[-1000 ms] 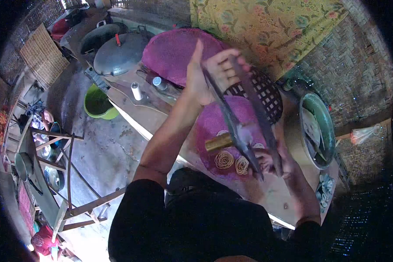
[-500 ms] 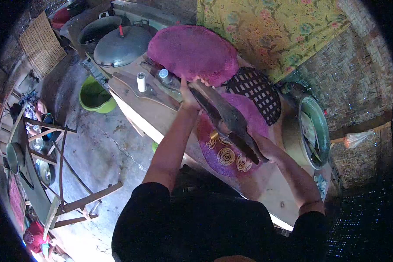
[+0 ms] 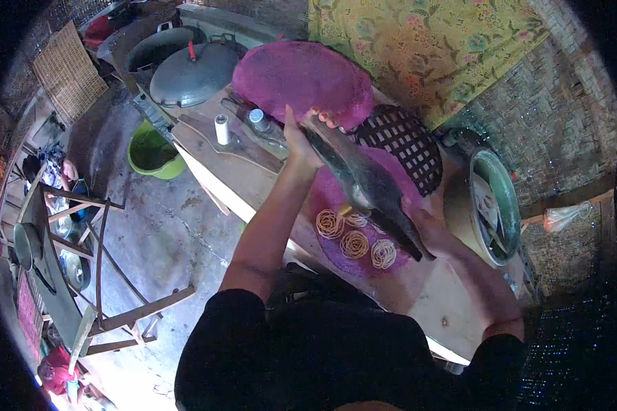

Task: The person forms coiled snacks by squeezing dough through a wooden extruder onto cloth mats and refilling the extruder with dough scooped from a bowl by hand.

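My left hand (image 3: 303, 142) is wrapped around the upper end of a long dark wooden press (image 3: 360, 178), its fingertips showing over the far edge. At the lower right end of the press, my right hand (image 3: 433, 231) grips it; motion blurs the hand and its fingers are partly hidden. A brass nozzle (image 3: 347, 209) sticks out from under the middle of the press. Below it, several coils of thin pale strands (image 3: 354, 244) lie on a purple mesh mat (image 3: 343, 259). One coil (image 3: 329, 223) sits just left of the nozzle.
Beyond my left hand lies a pink-purple mesh sheet (image 3: 298, 79). A bottle (image 3: 257, 116) and a white roll (image 3: 222, 129) stand on the table. A black lattice tray (image 3: 401, 144) and large bucket (image 3: 511, 212) are rightward. A lidded wok (image 3: 197, 75) stands behind; another person (image 3: 58, 370) is lower left.
The strands that hung from the nozzle now lie as a coil on the mat's left side. The press has shifted slightly right and turned, with both hands still on it.
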The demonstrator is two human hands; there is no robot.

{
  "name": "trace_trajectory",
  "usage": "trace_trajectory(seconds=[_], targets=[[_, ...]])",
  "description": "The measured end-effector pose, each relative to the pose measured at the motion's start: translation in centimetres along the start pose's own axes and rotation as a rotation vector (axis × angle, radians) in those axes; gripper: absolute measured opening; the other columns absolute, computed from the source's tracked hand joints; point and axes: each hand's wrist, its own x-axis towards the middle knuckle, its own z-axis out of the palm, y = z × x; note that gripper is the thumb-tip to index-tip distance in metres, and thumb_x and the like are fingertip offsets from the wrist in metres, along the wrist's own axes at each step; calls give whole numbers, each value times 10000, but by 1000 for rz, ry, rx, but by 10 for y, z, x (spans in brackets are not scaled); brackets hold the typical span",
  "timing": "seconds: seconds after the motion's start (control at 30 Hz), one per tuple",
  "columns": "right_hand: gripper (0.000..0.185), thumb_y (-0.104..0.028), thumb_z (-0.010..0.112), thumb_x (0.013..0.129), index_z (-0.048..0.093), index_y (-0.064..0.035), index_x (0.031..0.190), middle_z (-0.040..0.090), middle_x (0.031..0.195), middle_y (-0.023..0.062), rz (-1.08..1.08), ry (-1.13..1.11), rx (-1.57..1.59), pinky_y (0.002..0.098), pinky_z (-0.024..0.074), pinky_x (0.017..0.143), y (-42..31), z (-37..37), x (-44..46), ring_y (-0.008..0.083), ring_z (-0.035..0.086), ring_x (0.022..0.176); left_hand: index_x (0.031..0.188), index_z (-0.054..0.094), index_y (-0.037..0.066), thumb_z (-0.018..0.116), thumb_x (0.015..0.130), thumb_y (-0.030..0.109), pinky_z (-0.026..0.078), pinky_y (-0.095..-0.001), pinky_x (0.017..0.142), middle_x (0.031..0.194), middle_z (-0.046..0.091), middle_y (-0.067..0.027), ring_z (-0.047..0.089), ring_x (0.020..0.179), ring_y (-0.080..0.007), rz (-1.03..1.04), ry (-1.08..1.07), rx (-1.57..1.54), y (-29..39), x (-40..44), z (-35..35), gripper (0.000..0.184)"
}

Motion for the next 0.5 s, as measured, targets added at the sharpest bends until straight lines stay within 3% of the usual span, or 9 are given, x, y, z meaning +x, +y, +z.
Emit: trace_trajectory(seconds=[0.13, 0.33, 0.37, 0.43, 0.5], targets=[[692, -679, 311, 859, 593, -47, 821, 556, 548, 61, -44, -40, 78, 270, 428, 378, 10, 12, 10, 146, 537, 422, 780, 492, 146, 274, 874, 628, 414, -408, 691, 680, 483, -25, 490, 667, -214, -30, -56, 50, 14, -4, 6, 537], [654, -634, 313, 886, 590, -46, 815, 572, 553, 66, 30, -127, 237, 283, 460, 392, 24, 8, -3, 160, 545, 418, 757, 494, 131, 257, 876, 630, 408, -413, 684, 669, 485, -39, 493, 646, -239, -21, 106, 124, -12, -15, -23, 566], [654, -634, 313, 886, 590, -46, 815, 572, 553, 66, 31, -126, 236, 283, 460, 392, 27, 7, -2, 160, 545, 418, 748, 494, 125, 275, 877, 624, 405, -414, 675, 657, 482, -27, 489, 634, -225, -33, 219, 84, -19, -14, -24, 559], [638, -605, 298, 905, 587, -37, 901, 601, 613, 77, 31, -25, 63, 288, 492, 437, 30, 3, 1, 161, 572, 467, 752, 495, 132, 290, 877, 621, 404, -413, 666, 654, 478, -19, 487, 627, -216, -29, 142, 46, -27, -8, -47, 544], [628, -597, 289, 911, 576, -41, 955, 609, 646, 75, 39, -126, 226, 286, 502, 463, 27, -6, -3, 157, 586, 502, 768, 497, 163, 337, 888, 592, 409, -391, 649, 653, 459, 17, 478, 609, -169, -7, -11, -33, -31, -6, -53, 474]])
